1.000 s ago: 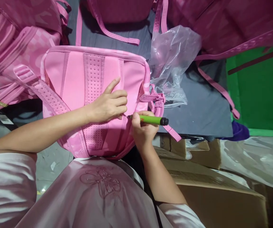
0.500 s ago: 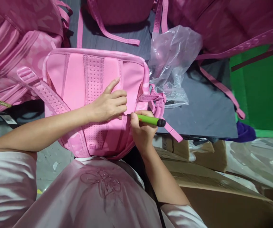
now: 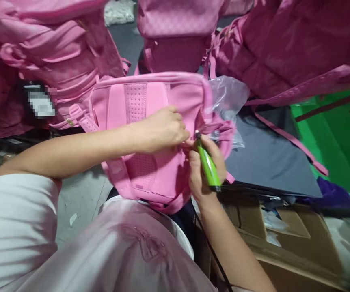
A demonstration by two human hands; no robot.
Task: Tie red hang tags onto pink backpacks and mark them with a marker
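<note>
R hand [image 3: 199,179] grips green, black-ended cylindrical marker [image 3: 208,164], prob. tucked b/w thumb & fingers for handiness; pink fabric backpack [image 3: 169,174] under both hands. L hand [image 3: 163,129] curled on it, prob. steadying; can't tell if pinching.

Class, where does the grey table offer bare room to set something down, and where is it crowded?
Bare table shows right of the backpack, between the plastic bag, loose strap and its front edge; a smaller patch lies between strap and green surface. Crowded: back and left, where other pink bags sit close.
</note>
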